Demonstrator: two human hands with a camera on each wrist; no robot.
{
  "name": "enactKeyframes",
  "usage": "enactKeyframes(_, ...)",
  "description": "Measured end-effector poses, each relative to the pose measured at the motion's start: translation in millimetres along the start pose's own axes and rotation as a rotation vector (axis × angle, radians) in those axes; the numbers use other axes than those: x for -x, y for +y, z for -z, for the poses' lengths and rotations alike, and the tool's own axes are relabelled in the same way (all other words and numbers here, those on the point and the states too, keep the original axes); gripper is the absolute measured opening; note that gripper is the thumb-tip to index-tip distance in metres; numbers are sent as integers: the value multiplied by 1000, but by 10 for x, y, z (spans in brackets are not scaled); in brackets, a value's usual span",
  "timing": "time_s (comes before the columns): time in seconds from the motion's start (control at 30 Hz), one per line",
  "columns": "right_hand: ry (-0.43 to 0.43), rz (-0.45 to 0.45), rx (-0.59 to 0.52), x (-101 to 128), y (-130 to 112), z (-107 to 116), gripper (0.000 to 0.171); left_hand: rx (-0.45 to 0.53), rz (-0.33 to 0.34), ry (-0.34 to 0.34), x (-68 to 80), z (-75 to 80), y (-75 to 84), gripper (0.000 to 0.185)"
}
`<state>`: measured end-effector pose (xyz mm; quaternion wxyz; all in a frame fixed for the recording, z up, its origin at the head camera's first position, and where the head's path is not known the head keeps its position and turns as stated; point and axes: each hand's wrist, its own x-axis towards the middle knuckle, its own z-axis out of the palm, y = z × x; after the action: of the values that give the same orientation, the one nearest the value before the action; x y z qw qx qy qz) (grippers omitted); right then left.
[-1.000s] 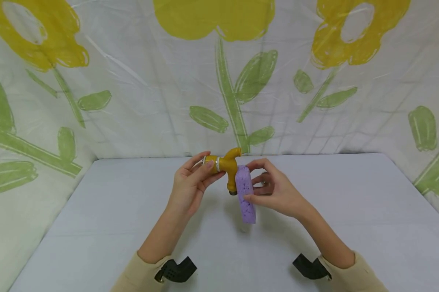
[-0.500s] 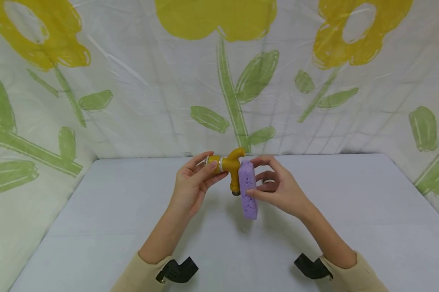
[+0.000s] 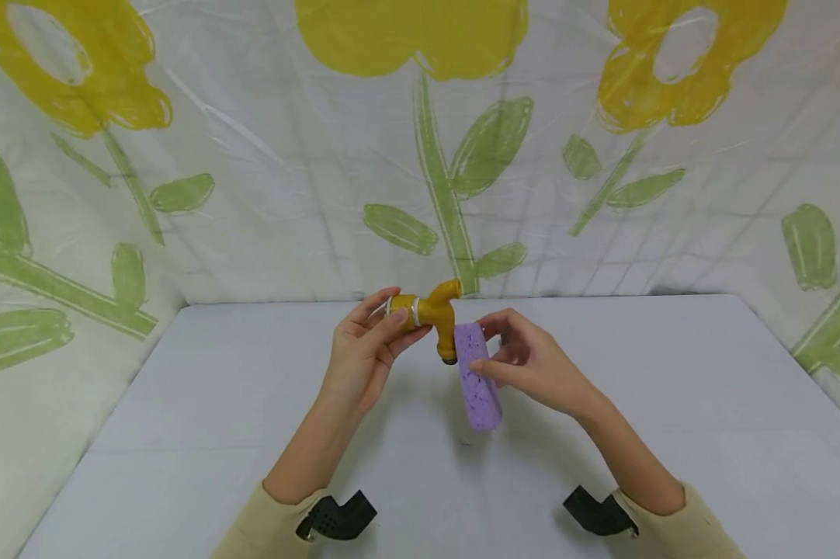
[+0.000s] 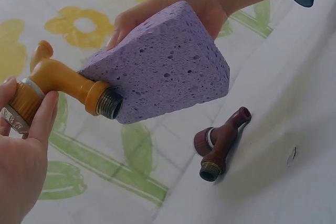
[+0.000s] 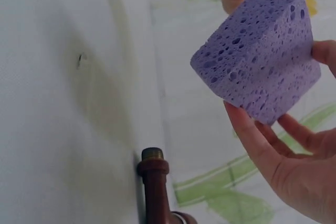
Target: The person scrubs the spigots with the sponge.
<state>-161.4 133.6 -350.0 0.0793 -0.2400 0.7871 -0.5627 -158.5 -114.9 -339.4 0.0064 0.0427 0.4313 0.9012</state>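
My left hand [image 3: 362, 351] grips a yellow tap [image 3: 439, 314] by its ribbed collar, thumb on the near side. In the left wrist view the tap [image 4: 68, 77] has a dark threaded end, which overlaps the face of a purple porous sponge [image 4: 168, 66]. My right hand [image 3: 535, 365] holds that sponge [image 3: 477, 380] between thumb and fingers, its long side against the tap's right side. The right wrist view shows the sponge [image 5: 262, 56] as a thick block, with right-hand fingertips [image 5: 244, 121] along its lower edge. Both things are held above the white table.
A dark red-brown tap [image 4: 223, 145] with a threaded end is low in both wrist views by the white surface; the head view does not show it. The white table [image 3: 217, 404] meets a flower-printed sheet [image 3: 287, 194] behind. Black wrist cameras [image 3: 338, 518] sit at the sleeves.
The sponge rises slightly, then slides down along the tap, its lower end swinging right. The tap shifts a little right and back left. Both hands keep their holds.
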Motion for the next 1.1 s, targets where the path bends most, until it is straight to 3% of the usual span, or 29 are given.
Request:
enactKeyframes(0.4, 168, -183, -107, -16, -85, -112, 52, -18, -57, -123, 13, 46, -17, 47)
enactKeyframes(0.73, 179, -162, -73, 10, -142, -141, 52, 19, -94, -103, -14, 49, -11, 45)
enactKeyframes(0.97, 253, -192, -160, 3, -183, -145, 54, 10, -73, -131, 14, 36, 8, 42)
enactKeyframes(1.1, 241, -179, -158, 7, -179, -152, 54, 23, -67, -108, 19, 22, 6, 41)
